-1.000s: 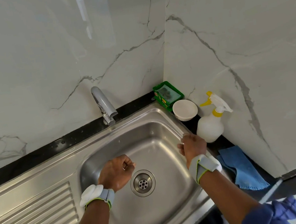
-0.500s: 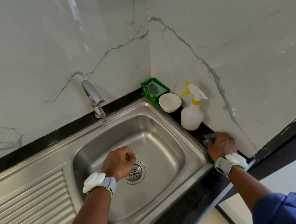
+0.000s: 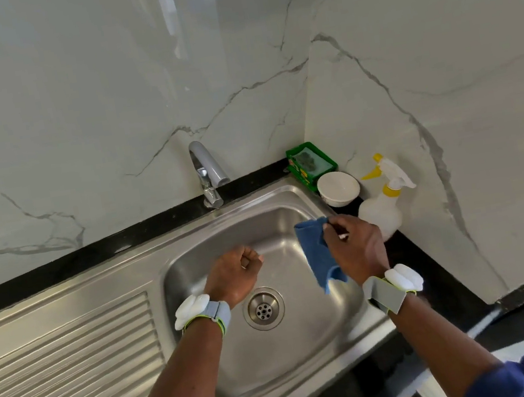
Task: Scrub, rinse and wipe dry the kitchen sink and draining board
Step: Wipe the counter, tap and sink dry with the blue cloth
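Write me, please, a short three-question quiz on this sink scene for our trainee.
1. True or false: the right hand holds the blue cloth above the sink.
2. What stands between the green box and the spray bottle? A) a white bowl B) a mug C) a kettle
3. Fill in: the ridged draining board lies on the person's ____ side of the sink.
Key: 1 true; 2 A; 3 left.
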{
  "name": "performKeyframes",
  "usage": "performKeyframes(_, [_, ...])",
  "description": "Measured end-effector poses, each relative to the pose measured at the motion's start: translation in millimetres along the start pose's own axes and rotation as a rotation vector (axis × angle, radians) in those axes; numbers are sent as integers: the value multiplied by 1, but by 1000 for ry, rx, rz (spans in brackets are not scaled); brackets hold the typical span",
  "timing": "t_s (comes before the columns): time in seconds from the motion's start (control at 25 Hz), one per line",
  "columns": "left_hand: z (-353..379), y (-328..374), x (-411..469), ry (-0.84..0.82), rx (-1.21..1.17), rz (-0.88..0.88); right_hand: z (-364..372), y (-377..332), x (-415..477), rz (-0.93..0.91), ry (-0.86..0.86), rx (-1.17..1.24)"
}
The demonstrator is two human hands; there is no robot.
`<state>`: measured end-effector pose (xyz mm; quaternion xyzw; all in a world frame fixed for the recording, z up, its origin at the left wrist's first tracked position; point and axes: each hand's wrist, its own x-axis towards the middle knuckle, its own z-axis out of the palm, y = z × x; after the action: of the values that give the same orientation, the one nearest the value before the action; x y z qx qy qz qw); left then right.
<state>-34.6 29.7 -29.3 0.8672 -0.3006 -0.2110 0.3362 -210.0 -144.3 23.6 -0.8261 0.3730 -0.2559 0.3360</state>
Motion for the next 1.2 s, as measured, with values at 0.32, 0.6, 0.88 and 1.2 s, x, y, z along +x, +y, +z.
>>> performKeyframes(0.32, [-64,19,92,289,-9,49,74,-87,54,-150,-179,279])
performKeyframes(0.6, [-88,6,149,185,307,144,108,-106,98,-158,-454,187])
performKeyframes(0.88, [-74,-31,146,307,-3,13,124,-120,110,-70,-581,142])
performKeyframes(1.2, [-72,-41,144,258,87,-140,117,-103,106,-221,-624,-157])
